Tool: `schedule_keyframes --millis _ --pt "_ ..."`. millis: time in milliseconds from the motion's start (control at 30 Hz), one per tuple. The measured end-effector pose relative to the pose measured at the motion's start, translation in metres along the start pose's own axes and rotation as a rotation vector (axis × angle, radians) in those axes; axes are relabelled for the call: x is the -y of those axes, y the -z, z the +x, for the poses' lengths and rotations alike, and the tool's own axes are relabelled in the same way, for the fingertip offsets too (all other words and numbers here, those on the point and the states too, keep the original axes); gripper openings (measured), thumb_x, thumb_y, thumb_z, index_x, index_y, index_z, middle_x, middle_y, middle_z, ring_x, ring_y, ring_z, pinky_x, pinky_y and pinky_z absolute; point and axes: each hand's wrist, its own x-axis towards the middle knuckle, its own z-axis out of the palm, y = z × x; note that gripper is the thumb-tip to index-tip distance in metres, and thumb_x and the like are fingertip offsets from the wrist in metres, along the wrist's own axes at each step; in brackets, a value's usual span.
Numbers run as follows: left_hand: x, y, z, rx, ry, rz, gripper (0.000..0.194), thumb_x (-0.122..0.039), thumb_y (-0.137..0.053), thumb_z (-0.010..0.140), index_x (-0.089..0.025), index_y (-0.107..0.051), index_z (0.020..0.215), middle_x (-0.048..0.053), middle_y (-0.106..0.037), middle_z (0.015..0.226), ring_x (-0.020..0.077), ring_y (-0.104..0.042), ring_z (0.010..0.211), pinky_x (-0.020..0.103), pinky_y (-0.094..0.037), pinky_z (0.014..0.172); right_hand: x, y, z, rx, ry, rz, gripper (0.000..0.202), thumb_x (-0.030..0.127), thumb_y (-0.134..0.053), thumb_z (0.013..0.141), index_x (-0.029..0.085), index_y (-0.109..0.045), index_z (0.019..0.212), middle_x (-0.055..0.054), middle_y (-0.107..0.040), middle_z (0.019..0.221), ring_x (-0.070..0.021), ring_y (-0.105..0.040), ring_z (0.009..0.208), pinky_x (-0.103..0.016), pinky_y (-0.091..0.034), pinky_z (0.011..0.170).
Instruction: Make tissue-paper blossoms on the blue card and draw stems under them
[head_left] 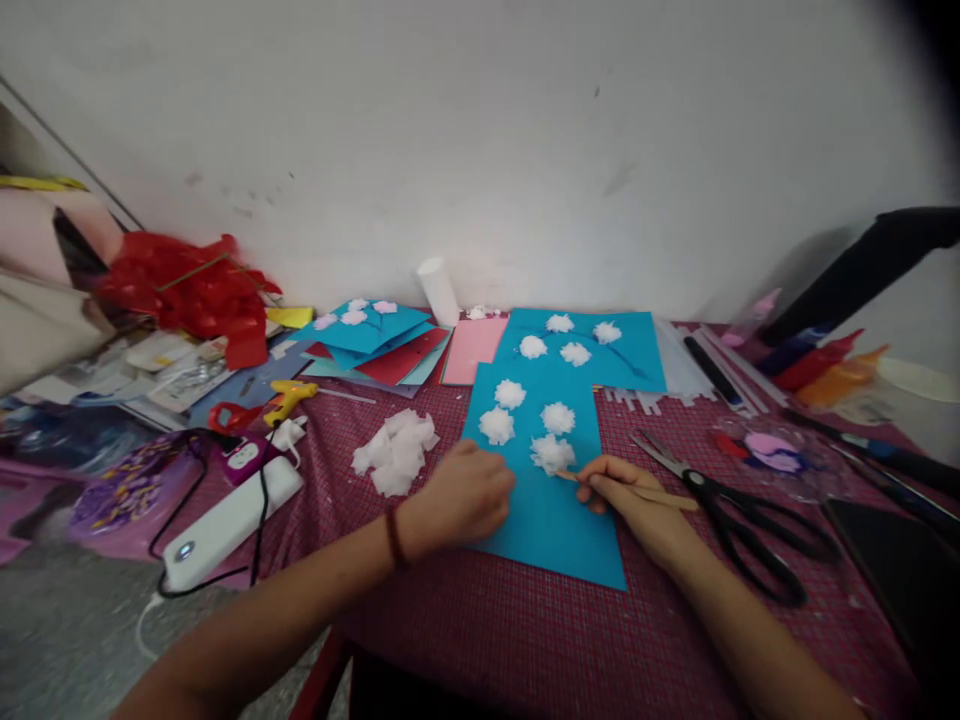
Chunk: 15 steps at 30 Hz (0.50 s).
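Note:
A blue sheet of paper lies in front of me with several white paper puffs on its upper half. My right hand pinches a thin wooden stick, and its tip touches the lowest white puff. Over the sheet's left edge, my left hand is closed with its fingers curled in; anything inside it is hidden. A heap of white tissue pieces lies just left of that hand. Black-handled scissors rest beside my right forearm, blades partly apart.
Another blue sheet with white puffs lies behind, near the wall. Stacked cards and a white roll are at the back. A yellow glue gun and a white power strip with black cords lie left. Paint bottles stand right.

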Motion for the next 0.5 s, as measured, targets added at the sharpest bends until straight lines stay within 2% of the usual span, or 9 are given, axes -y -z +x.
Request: schedule_keyframes --millis 100,167,200,267,333,400,500 --pt "0.044 0.025 -0.024 -0.234 0.39 0.065 0.019 -0.027 -0.049 0.085 -0.019 -0.058 0.07 0.005 -0.061 0.073 0.0201 -0.056 0.075 0.035 -0.041 0.074 0.005 -0.001 -0.001 0.016 -0.002 0.029 0.017 0.034 -0.057 0.074 0.018 -0.062 0.074 -0.002 -0.065 0.065 -0.0136 -0.053 0.056 -0.027 -0.04 0.055" --pt "0.08 0.034 -0.032 -0.287 0.565 -0.003 0.017 -0.025 -0.049 0.082 -0.018 -0.061 0.072 0.006 -0.063 0.078 0.0202 -0.058 0.079 0.034 -0.044 0.075 0.008 -0.002 -0.002 0.015 0.006 0.03 0.016 0.034 -0.057 0.073 0.018 -0.062 0.073 -0.002 -0.065 0.064 -0.0133 -0.052 0.056 -0.026 -0.038 0.055" --pt "0.097 0.035 -0.034 -0.264 0.605 -0.035 0.016 -0.021 -0.048 0.08 -0.017 -0.063 0.079 0.007 -0.065 0.084 0.0209 -0.059 0.084 0.035 -0.045 0.079 0.008 -0.002 -0.002 0.013 0.01 0.03 0.016 0.033 -0.057 0.073 0.018 -0.062 0.073 -0.001 -0.064 0.064 -0.0133 -0.052 0.056 -0.026 -0.038 0.055" --pt "0.121 0.035 -0.033 -0.21 0.597 -0.061 0.025 -0.014 -0.046 0.075 -0.016 -0.067 0.089 0.008 -0.067 0.093 0.0213 -0.059 0.092 0.036 -0.046 0.086 0.008 -0.003 -0.002 0.006 0.016 0.038 0.015 0.033 -0.057 0.073 0.018 -0.062 0.073 -0.001 -0.064 0.064 -0.0131 -0.051 0.055 -0.026 -0.038 0.055" --pt "0.133 0.031 -0.026 -0.153 0.566 -0.082 0.032 -0.01 -0.048 0.07 -0.018 -0.07 0.091 0.008 -0.067 0.102 0.0211 -0.059 0.098 0.036 -0.045 0.091 0.007 -0.003 -0.002 0.003 0.021 0.051 0.014 0.032 -0.057 0.073 0.018 -0.062 0.073 -0.001 -0.064 0.063 -0.0132 -0.051 0.055 -0.026 -0.038 0.055" --pt "0.135 0.028 -0.017 -0.108 0.546 -0.099 0.032 -0.009 -0.053 0.065 -0.021 -0.073 0.087 0.006 -0.068 0.105 0.021 -0.06 0.098 0.034 -0.045 0.09 0.005 -0.003 -0.002 0.006 0.029 0.059 0.014 0.032 -0.057 0.073 0.018 -0.062 0.073 -0.001 -0.064 0.063 -0.0133 -0.052 0.055 -0.026 -0.038 0.055" --pt "0.129 0.029 -0.005 -0.078 0.548 -0.107 0.021 -0.012 -0.059 0.06 -0.024 -0.073 0.071 0.003 -0.069 0.099 0.0216 -0.061 0.094 0.033 -0.047 0.084 0.005 -0.002 -0.003 0.023 0.052 0.061 0.015 0.032 -0.057 0.074 0.018 -0.061 0.073 -0.001 -0.064 0.064 -0.013 -0.051 0.055 -0.026 -0.038 0.055"
